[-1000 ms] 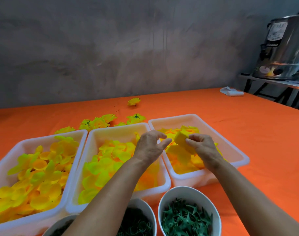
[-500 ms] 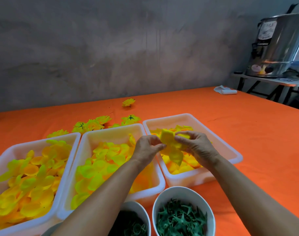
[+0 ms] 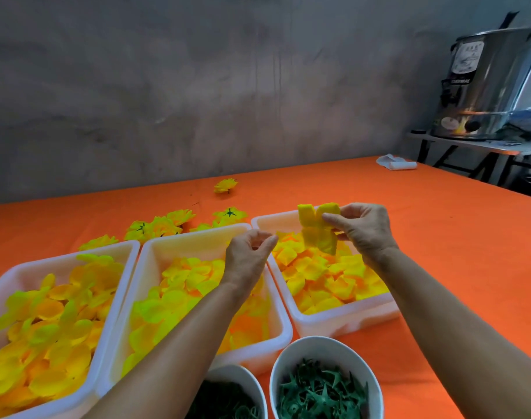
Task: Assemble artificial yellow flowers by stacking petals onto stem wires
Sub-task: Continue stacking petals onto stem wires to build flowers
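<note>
My right hand (image 3: 364,228) pinches a yellow petal piece (image 3: 317,229) and holds it up above the right white tray (image 3: 342,323), which is full of small yellow-orange petals. Over the gap between the middle tray (image 3: 197,237) and the right tray, my left hand (image 3: 249,252) hovers with fingers curled and thumb near the fingertips. Nothing shows between them, and it does not touch the petal piece. A left tray (image 3: 31,273) holds larger yellow-green petals. Green star-shaped parts fill the near white bowl (image 3: 318,343).
A second bowl (image 3: 237,373) of dark green parts sits near the front edge. Finished yellow flowers (image 3: 167,222) lie behind the trays, one more flower (image 3: 225,186) farther back. A white cloth (image 3: 395,163) lies far right. A metal urn (image 3: 494,83) stands on a side table.
My right hand has lifted the petal piece up and to the right, out of the right tray. My left hand has let go of it and drawn back to the left.
</note>
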`<state>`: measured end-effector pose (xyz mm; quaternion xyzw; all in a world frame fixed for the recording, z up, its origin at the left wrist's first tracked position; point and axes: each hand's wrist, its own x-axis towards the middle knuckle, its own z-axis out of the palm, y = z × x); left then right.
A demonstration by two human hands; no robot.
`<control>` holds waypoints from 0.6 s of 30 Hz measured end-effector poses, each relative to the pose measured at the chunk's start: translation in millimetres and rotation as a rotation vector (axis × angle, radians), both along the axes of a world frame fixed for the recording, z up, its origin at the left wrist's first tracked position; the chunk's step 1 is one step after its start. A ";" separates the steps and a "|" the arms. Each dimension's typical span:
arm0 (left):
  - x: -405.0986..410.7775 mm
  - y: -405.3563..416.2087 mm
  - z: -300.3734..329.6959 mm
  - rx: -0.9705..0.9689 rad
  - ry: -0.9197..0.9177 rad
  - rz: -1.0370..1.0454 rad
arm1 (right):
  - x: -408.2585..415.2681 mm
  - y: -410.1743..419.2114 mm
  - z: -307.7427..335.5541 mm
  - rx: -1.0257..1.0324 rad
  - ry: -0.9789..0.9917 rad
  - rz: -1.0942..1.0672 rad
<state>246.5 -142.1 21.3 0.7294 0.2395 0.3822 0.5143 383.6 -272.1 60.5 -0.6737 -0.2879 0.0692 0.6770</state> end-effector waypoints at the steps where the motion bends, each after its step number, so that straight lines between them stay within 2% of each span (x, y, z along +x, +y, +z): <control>1: -1.1 -0.7 -2.7 0.003 0.000 -0.009 | -1.1 -0.5 -4.1 -0.027 -0.026 -0.021; 6: 0.5 -9.2 -14.6 -0.005 0.012 -0.117 | -23.1 9.8 -30.8 -0.112 -0.153 0.078; 12: -5.1 -10.5 -19.8 0.080 0.051 -0.196 | -37.8 11.2 -50.4 -0.138 -0.166 0.256; 18: -5.2 -15.4 -25.4 0.123 0.065 -0.106 | -42.0 12.6 -57.3 -0.268 -0.412 0.137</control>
